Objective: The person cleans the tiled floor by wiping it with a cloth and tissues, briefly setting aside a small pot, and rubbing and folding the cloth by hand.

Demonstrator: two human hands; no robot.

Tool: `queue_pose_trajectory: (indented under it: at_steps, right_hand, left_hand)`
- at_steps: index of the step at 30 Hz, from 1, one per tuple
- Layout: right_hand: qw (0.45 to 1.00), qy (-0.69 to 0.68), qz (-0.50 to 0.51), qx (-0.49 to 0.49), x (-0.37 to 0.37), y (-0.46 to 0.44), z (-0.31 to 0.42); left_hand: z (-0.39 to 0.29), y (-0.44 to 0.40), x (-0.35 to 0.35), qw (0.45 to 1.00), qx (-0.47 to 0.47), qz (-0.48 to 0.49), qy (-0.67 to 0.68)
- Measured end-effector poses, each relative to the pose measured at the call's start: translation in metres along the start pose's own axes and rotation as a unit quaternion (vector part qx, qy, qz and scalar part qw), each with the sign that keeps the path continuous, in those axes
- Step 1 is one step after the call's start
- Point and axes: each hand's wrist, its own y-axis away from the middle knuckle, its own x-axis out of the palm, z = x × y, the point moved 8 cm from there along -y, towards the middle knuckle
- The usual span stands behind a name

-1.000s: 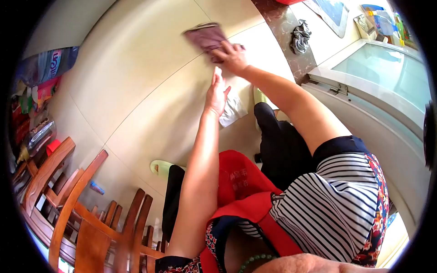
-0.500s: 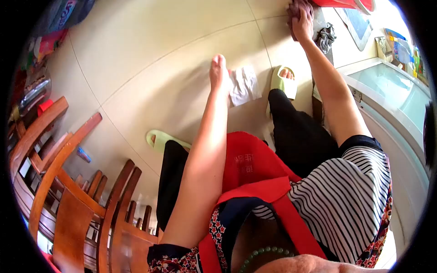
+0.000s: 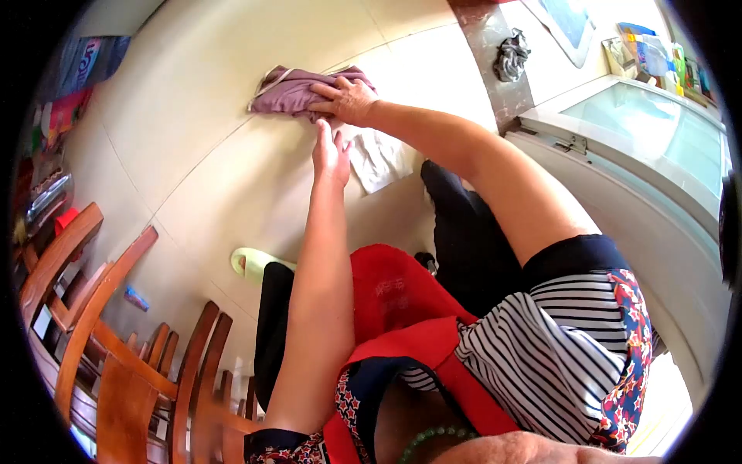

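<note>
A crumpled purple cloth (image 3: 287, 94) with a pale edging lies against the tiled floor, up ahead of me. My right hand (image 3: 352, 102) is on its near right side, fingers spread over the fabric and gripping it. Just below is my left hand (image 3: 332, 158), its fingers stretched and apart, the tips close to the cloth's lower edge. Beside the left palm a wrinkled white sheet (image 3: 380, 161), paper or thin cloth, shows partly under my right forearm; whether the left hand touches it I cannot tell.
Wooden chairs (image 3: 116, 348) crowd the lower left, with a small blue packet (image 3: 137, 298) on the floor nearby. A white glass-topped cabinet (image 3: 630, 116) stands at the right. A dark crumpled bag (image 3: 511, 56) lies near it. A green slipper (image 3: 259, 263) is by my left leg.
My right hand has brought the purple cloth from beside the red container at the upper right, leftward onto the floor before me. My left hand's fingers have spread near it.
</note>
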Motion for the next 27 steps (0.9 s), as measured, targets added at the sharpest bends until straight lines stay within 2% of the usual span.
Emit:
queue_pose_trajectory:
  at_steps: [2, 4, 6, 8, 12, 16, 18, 20, 22, 23, 24, 25, 26, 27]
  right_hand:
    - [0.998, 0.015, -0.031, 0.051, 0.002, 0.001, -0.04]
    - [0.988, 0.041, -0.032, 0.146, 0.002, 0.008, -0.091]
    - [0.967, -0.021, -0.059, 0.245, 0.003, 0.029, -0.149]
    - [0.942, -0.019, -0.038, 0.334, 0.003, 0.058, -0.194]
    - [0.905, -0.042, -0.089, 0.415, 0.008, 0.119, -0.266]
    - [0.87, -0.026, -0.033, 0.491, 0.002, 0.161, -0.313]
    - [0.84, -0.057, -0.037, 0.538, 0.004, 0.173, -0.35]
    - [0.798, -0.088, -0.141, 0.58, -0.028, 0.184, -0.348]
    - [0.862, 0.011, -0.239, 0.448, -0.053, 0.178, -0.316]
    - [0.88, -0.019, -0.196, 0.433, -0.049, 0.176, -0.296]
    - [0.905, -0.016, -0.199, 0.376, -0.044, 0.179, -0.267]
    - [0.927, 0.03, -0.192, 0.322, -0.026, 0.184, -0.242]
    - [0.939, -0.002, -0.105, 0.328, -0.005, 0.19, -0.216]
    - [0.954, 0.045, -0.075, 0.287, 0.026, 0.199, -0.194]
  left_hand:
    - [-0.003, -0.001, 0.011, 0.999, 0.01, 0.013, -0.029]
    - [-0.01, -0.001, 0.021, 0.997, 0.026, 0.037, -0.063]
    - [-0.016, 0.003, 0.03, 0.995, 0.037, 0.048, -0.083]
    - [-0.021, 0.006, 0.035, 0.992, 0.046, 0.051, -0.104]
    - [-0.015, -0.002, 0.03, 0.992, 0.039, 0.04, -0.113]
    - [-0.011, 0.001, 0.03, 0.989, 0.039, 0.041, -0.136]
    - [-0.013, 0.002, 0.03, 0.987, 0.042, 0.039, -0.152]
    - [-0.016, 0.001, 0.027, 0.986, 0.045, 0.039, -0.155]
    - [-0.016, -0.001, 0.03, 0.987, 0.041, 0.041, -0.152]
    - [-0.017, -0.003, 0.033, 0.986, 0.043, 0.046, -0.153]
    - [-0.018, -0.002, 0.035, 0.986, 0.044, 0.048, -0.153]
    - [-0.019, -0.001, 0.037, 0.986, 0.045, 0.049, -0.153]
    - [-0.018, -0.001, 0.039, 0.986, 0.047, 0.058, -0.153]
    - [-0.017, -0.001, 0.042, 0.985, 0.048, 0.066, -0.152]
